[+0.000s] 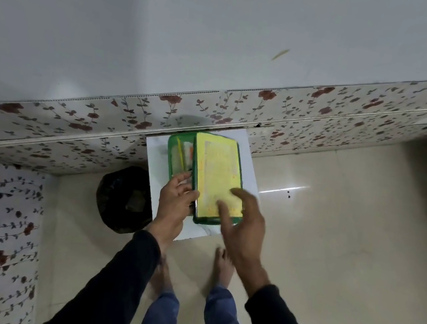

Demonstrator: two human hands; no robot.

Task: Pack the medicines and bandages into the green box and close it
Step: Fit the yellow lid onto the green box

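The green box (172, 155) stands on a small white table (156, 149) against the wall. Its lid (216, 173), yellow-green with a green rim, lies tilted over the right part of the box, so a gap on the left shows white and orange packets (186, 154) inside. My left hand (175, 203) grips the box's near left corner, fingers at the lid's edge. My right hand (242, 220) hovers over the lid's near right corner with fingers spread, a fingertip touching or just above the lid.
A dark round bag or bin (124, 199) sits on the floor left of the table. Flower-patterned wall panels (70, 135) run behind and to the left. My bare feet (223, 268) stand on the beige tiled floor (349, 241) just before the table.
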